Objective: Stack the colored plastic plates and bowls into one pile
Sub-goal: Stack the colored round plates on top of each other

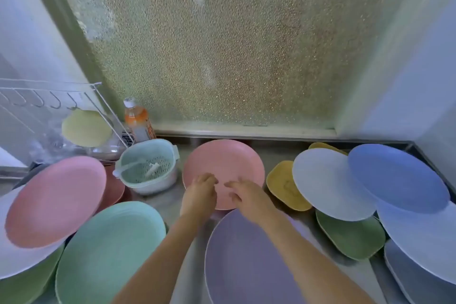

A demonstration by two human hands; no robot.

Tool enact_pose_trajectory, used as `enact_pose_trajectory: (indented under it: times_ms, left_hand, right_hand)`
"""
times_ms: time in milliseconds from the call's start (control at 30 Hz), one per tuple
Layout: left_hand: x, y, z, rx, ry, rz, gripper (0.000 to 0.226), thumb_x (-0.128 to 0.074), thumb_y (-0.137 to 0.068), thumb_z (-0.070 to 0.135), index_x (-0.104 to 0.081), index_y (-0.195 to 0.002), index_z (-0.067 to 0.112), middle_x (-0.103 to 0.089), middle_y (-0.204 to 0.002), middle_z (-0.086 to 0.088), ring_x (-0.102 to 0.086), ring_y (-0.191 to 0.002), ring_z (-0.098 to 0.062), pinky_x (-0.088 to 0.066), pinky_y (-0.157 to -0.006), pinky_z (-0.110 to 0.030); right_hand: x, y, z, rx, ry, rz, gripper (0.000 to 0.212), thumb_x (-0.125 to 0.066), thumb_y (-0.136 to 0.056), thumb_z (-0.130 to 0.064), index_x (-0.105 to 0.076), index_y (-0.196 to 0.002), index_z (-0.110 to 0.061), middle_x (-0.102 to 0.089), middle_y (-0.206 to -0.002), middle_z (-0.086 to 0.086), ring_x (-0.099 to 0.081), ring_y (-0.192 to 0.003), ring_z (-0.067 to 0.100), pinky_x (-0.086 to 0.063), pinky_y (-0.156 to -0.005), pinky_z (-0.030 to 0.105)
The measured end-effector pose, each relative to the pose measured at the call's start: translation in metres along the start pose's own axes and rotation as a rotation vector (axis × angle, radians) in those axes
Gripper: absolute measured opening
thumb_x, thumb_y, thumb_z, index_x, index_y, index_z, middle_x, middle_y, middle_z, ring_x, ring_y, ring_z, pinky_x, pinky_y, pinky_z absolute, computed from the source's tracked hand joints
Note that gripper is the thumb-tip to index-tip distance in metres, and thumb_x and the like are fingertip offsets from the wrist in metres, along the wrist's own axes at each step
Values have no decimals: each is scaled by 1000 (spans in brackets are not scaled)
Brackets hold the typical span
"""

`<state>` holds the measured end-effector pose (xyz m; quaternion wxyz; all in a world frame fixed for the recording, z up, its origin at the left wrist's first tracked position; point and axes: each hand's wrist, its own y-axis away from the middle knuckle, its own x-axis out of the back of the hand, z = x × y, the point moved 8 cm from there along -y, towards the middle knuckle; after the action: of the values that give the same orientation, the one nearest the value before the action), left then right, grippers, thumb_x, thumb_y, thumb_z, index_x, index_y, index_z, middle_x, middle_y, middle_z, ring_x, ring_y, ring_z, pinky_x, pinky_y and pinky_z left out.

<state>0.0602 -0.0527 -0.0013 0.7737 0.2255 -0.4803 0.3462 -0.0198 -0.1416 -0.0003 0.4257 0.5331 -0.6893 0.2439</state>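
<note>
A pink plate (223, 163) lies flat on the counter at the middle, near the window sill. Both my hands are over its near half. My left hand (199, 192) has its fingers bent down onto the plate's surface. My right hand (244, 196) has loosely spread fingers that touch the plate. Just in front lies a purple plate (246, 261), under my forearms. To the left are a second pink plate (54, 202) tilted on a white one and a mint plate (108, 252). At the right overlap a blue plate (397, 177), a pale blue plate (328, 182), a yellow bowl (283, 185) and a green bowl (350, 237).
A mint colander basket (148, 168) stands left of the middle pink plate. Behind it are an orange-labelled bottle (137, 118) and a wire rack (49, 101) with a yellow plate (86, 128). A frosted window fills the back. More pale blue plates (424, 237) sit at the right edge.
</note>
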Motion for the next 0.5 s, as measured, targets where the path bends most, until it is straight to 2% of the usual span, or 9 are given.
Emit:
enact_pose_trajectory:
  times_ms: [67,133,233,333,400,433,500]
  left_hand:
    - [-6,3,-7,20,22,129,26,-47,-87,6,-62,-108,8,-59,-119,-5,-54,-107,-29,-44,-81,-37]
    - [-18,6,-16,65,74,176,21,-48,-89,13,-60,-106,10,-58,-116,-4,-59,-94,-30,-46,-70,-37]
    - [-32,6,-28,65,137,266,19,-51,-89,19,-60,-105,13,-59,-115,-1,-62,-86,-30,-44,-66,-32]
    - [-33,13,-30,-2,188,446,23,-49,-84,24,-62,-98,12,-64,-102,-2,-61,-76,-26,-43,-63,-30]
    - [-32,19,-34,-31,271,553,33,-41,-79,31,-63,-93,10,-61,-88,0,-52,-68,-15,-41,-62,-24]
    - [-32,22,-36,-52,318,602,35,-40,-78,32,-62,-91,9,-57,-83,3,-47,-67,-9,-38,-61,-15]
    - [-30,31,-38,-98,368,695,26,-45,-78,22,-63,-85,5,-54,-81,4,-42,-66,-5,-36,-61,-3]
  right_hand:
    - [-14,-3,6,47,86,-18,39,-41,-99,-18,-49,-136,-25,-52,-140,6,-41,-133,24,-34,-105,37]
    - [-24,-5,11,101,147,-8,39,-42,-98,-19,-50,-136,-24,-55,-136,3,-46,-126,25,-36,-102,39]
    - [-37,-7,19,162,120,54,35,-45,-97,-25,-55,-130,-26,-60,-129,-2,-51,-118,22,-37,-97,37]
    - [-44,-12,24,236,67,97,31,-48,-95,-29,-60,-124,-26,-64,-123,-4,-54,-111,20,-40,-91,36]
    - [-45,-11,21,303,35,95,31,-52,-94,-30,-61,-123,-24,-66,-120,-2,-56,-109,20,-44,-90,38]
    - [-46,-11,20,325,20,81,32,-54,-93,-31,-62,-123,-23,-66,-119,0,-57,-108,21,-45,-89,38]
    - [-48,-12,15,353,12,45,33,-58,-90,-29,-63,-122,-21,-67,-117,1,-59,-106,21,-47,-88,38]
